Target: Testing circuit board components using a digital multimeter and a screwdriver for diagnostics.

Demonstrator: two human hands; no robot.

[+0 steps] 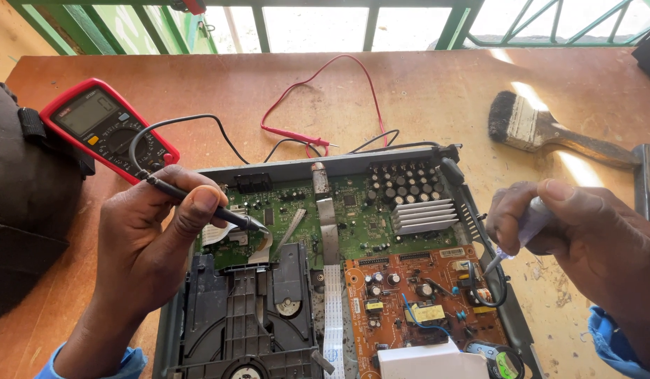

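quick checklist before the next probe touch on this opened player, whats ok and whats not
1. Black probe gripped in left hand: ok.
2. Its tip on the green board: cannot tell, looks close.
3. Red probe in hand: not ok, it lies loose on the table.
4. Right hand holding a slim pale tool over the orange board: ok.
5. Multimeter screen readable: cannot tell.
6. Brush away from the boards: ok.

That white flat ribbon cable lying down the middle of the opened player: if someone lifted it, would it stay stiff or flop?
The ribbon cable would probably flop: it is thin and flat and lies draped over the parts beneath. It looks very light for its length. It may crease or tear if tugged, since its upper end seems to run toward the green circuit board.
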